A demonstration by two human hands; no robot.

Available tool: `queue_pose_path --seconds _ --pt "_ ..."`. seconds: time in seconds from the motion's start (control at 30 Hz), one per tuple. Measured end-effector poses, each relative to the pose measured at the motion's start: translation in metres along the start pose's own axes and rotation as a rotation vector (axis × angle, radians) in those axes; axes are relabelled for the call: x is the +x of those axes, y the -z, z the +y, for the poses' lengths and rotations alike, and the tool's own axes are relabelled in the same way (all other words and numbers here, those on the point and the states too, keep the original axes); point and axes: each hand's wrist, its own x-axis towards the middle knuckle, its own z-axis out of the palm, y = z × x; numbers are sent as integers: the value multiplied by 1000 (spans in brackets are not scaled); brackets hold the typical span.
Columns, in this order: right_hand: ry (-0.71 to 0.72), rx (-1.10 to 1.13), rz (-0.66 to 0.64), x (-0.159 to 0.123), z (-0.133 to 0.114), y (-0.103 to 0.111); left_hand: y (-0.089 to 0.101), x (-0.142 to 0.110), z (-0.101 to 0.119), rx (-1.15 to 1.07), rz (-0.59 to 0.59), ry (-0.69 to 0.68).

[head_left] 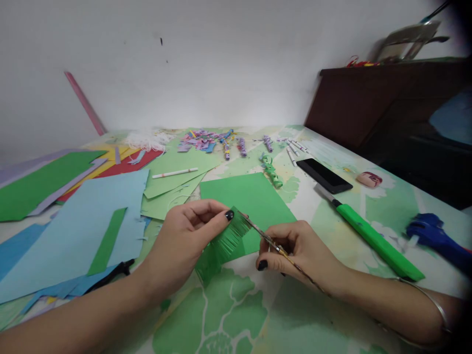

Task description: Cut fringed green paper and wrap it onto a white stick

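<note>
My left hand (195,236) pinches a green paper strip (226,241) between thumb and fingers. One side of the strip is cut into a fine fringe, and its lower end hangs in a curl. In my right hand (295,250) is a slim pair of scissors (271,240), seen nearly edge-on. The tips touch or overlap the strip's upper right edge; how far the blades are apart is hard to see. Behind the strip a green paper sheet (247,191) lies flat on the table.
Coloured sheets, topped by a light blue one (106,206), cover the left. Paper scraps (202,140), curled paper rolls (272,172) and markers (295,147) lie toward the wall. On the right are a black phone (324,174), a green-handled cutter (379,241) and a blue tool (438,238).
</note>
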Motion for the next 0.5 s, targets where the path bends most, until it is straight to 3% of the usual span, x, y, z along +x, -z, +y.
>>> queue_pose_path --seconds 0.5 --pt "2 -56 22 1 -1 1 1 -1 -1 -14 2 -4"
